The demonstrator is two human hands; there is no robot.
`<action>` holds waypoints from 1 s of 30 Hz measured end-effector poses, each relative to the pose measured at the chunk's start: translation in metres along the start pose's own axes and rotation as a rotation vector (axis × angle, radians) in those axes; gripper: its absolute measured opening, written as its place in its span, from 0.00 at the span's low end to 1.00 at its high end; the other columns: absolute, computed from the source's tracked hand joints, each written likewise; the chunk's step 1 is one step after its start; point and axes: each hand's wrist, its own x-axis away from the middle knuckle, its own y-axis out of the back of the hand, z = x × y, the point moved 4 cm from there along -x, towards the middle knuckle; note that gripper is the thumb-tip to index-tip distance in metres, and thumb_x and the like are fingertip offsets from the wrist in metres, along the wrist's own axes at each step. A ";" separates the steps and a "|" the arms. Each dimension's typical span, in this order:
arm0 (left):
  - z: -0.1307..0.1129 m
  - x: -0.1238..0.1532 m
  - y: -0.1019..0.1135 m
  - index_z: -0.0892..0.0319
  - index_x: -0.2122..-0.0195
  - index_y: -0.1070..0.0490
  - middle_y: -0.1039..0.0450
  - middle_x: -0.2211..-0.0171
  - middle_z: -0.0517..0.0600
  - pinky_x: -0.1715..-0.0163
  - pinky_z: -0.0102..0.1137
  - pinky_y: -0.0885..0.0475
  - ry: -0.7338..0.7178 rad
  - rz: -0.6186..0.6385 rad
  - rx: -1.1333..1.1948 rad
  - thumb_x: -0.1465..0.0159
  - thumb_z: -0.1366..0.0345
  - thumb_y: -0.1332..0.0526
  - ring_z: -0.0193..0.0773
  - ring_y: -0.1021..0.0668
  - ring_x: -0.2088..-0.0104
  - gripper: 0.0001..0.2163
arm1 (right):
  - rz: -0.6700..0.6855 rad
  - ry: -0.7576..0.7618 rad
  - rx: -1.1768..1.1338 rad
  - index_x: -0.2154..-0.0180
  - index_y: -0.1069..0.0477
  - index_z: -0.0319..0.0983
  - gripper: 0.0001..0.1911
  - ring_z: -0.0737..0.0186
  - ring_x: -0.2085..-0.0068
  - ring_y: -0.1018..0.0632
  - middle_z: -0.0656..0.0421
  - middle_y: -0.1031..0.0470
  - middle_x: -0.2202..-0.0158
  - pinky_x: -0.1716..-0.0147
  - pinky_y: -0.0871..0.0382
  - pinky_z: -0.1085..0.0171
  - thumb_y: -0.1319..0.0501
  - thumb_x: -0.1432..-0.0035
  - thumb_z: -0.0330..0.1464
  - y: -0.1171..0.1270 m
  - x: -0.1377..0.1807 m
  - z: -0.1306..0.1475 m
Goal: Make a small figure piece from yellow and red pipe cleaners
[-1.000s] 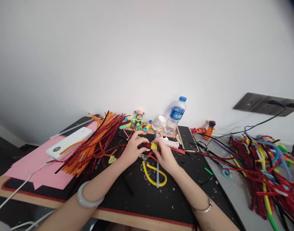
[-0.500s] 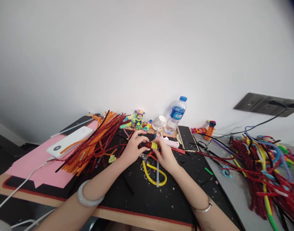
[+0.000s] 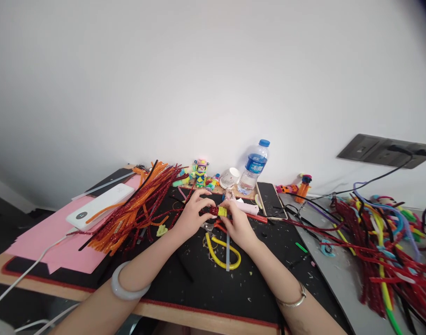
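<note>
Between my two hands is a small pipe-cleaner piece (image 3: 221, 211), dark glittery red at one end and yellow at the other. My left hand (image 3: 195, 214) pinches its red end with thumb and curved fingers. At the yellow end, my right hand (image 3: 236, 221) closes round it from the right. Just under the hands lies a pair of scissors (image 3: 219, 226) with orange-red handles, partly covered. Nearer to me, a yellow pipe-cleaner loop (image 3: 233, 266) rests on the black mat (image 3: 206, 298), a clear strip (image 3: 228, 256) across it.
Orange and red pipe cleaners (image 3: 139, 204) lie on pink sheets (image 3: 59, 242) beside a white power bank (image 3: 100, 205). Along the wall stand a small doll (image 3: 200, 173), a paper cup (image 3: 229, 178), a water bottle (image 3: 253, 167) and a phone (image 3: 271, 200). More pipe cleaners (image 3: 380, 251) are heaped at right.
The view has shifted very slightly. Both hands keep nearly the same pose on the pipe-cleaner piece, and nothing on the table has visibly moved.
</note>
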 end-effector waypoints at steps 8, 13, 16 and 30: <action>0.002 0.001 -0.001 0.55 0.59 0.33 0.41 0.52 0.51 0.57 0.38 0.29 0.019 -0.030 0.064 0.47 0.72 0.39 0.35 0.27 0.63 0.14 | -0.020 0.000 0.007 0.57 0.40 0.40 0.13 0.59 0.60 0.29 0.55 0.31 0.61 0.59 0.35 0.59 0.48 0.46 0.25 0.000 0.000 -0.002; 0.000 0.000 -0.001 0.56 0.65 0.31 0.41 0.51 0.51 0.54 0.38 0.30 0.011 0.003 0.036 0.46 0.72 0.39 0.38 0.28 0.58 0.08 | -0.014 0.000 0.007 0.57 0.40 0.40 0.13 0.59 0.59 0.29 0.55 0.31 0.61 0.58 0.35 0.60 0.48 0.46 0.24 0.000 0.000 -0.002; -0.001 0.000 0.001 0.57 0.66 0.31 0.41 0.51 0.51 0.53 0.39 0.32 0.012 0.005 0.010 0.47 0.72 0.38 0.39 0.28 0.58 0.07 | -0.008 0.002 0.001 0.57 0.40 0.40 0.13 0.59 0.59 0.29 0.55 0.31 0.60 0.58 0.36 0.60 0.48 0.46 0.24 0.000 0.001 -0.002; -0.001 0.000 0.001 0.57 0.66 0.30 0.41 0.51 0.51 0.52 0.39 0.32 -0.011 -0.013 -0.005 0.46 0.71 0.38 0.38 0.28 0.58 0.06 | -0.021 0.000 0.000 0.57 0.40 0.41 0.13 0.59 0.59 0.29 0.55 0.31 0.60 0.58 0.35 0.60 0.48 0.46 0.24 0.000 0.001 -0.003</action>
